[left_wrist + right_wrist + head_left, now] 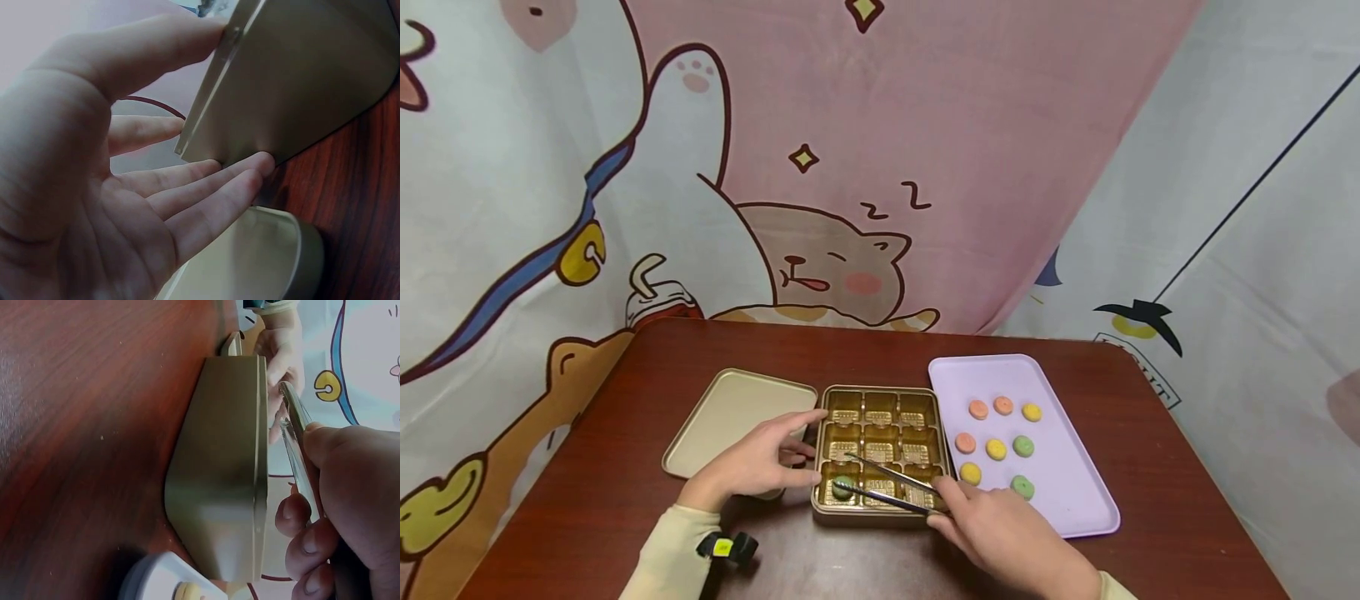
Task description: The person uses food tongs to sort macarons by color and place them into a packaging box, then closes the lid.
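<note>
A gold tin box (pixel 880 512) with a gold compartment insert stands at the table's middle. In its front-left compartment lies a green macaron (pixel 844 488). My right hand (pixel 1000 529) grips metal tongs (pixel 302 462) over the box's front right. The tongs' arms are spread, one tip overlapping the macaron in the head view and the other farther back. My left hand (pixel 760 457) steadies the box's left side, fingers extended. In the left wrist view its thumb is at the rim and its fingertips (pixel 259 164) lie along the wall.
A gold lid (pixel 730 408) lies left of the box. At the right a lilac tray (pixel 1075 500) carries pink macarons (pixel 978 409), yellow macarons (pixel 996 450) and green macarons (pixel 1023 446). A cartoon-printed curtain (pixel 1000 167) hangs behind the table (pixel 1157 433).
</note>
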Action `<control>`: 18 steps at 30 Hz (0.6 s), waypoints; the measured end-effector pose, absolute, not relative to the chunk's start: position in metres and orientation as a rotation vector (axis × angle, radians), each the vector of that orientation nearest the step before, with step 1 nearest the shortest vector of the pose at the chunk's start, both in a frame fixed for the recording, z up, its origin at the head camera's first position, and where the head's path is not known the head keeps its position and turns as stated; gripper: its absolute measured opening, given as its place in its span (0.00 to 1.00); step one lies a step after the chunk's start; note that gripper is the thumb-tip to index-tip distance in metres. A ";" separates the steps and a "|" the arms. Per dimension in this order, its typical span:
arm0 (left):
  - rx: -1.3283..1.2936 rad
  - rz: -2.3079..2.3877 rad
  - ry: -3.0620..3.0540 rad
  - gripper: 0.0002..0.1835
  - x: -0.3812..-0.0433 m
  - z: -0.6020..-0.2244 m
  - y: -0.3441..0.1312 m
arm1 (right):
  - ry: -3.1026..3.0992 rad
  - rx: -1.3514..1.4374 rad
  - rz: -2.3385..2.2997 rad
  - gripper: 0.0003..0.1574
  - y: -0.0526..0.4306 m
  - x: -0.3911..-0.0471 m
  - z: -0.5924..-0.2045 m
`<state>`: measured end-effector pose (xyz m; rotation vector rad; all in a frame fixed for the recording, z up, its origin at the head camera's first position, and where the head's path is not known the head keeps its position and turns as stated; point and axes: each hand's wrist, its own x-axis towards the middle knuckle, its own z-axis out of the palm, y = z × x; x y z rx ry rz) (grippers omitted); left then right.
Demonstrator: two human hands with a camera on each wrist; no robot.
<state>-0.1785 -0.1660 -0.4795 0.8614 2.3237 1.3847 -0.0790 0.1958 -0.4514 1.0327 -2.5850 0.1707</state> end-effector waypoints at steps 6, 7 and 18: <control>0.871 1.397 2.316 0.49 -0.179 -0.480 -0.166 | -2.626 0.986 0.191 0.19 0.204 -0.078 -0.449; 0.870 1.395 2.317 0.49 -0.179 -0.479 -0.166 | -2.627 0.974 0.190 0.19 0.206 -0.078 -0.449; 0.866 1.390 2.318 0.50 -0.178 -0.480 -0.166 | -2.632 0.810 0.154 0.23 0.234 -0.074 -0.444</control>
